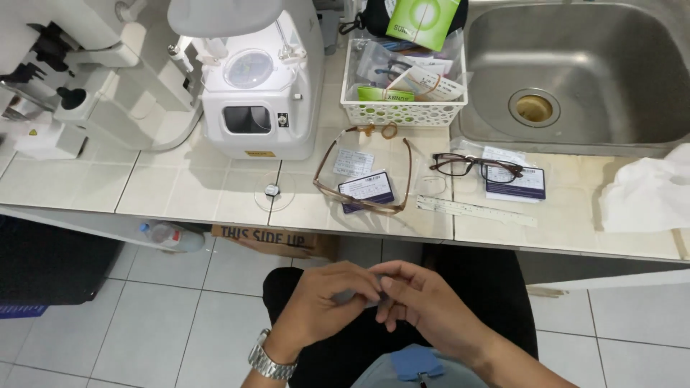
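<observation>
- The left hand, with a metal wristwatch on its wrist, is low in the view, above the person's lap; its fingers curl inward, with the fingertips meeting those of the other hand.
- The right hand is just beside it, touching it at the fingertips. Both hands pinch together around something small and pale, mostly hidden between the fingers; what it is cannot be told.
- Below the hands hangs a small blue tag against dark clothing.
- Beyond the hands, under the counter edge, a cardboard piece and a plastic bottle lie on the tiled floor.
- On the tiled counter, near the front edge, a clear round lens with a dark centre piece lies alone.
- To its right, a brown spectacle frame lies open over some cards, and a white ruler sits just past it.
- A dark-rimmed pair of glasses rests beside a small card, with a crumpled white cloth far right.
- Farther back stand a white machine, a white perforated basket of packets, and a steel sink.
</observation>
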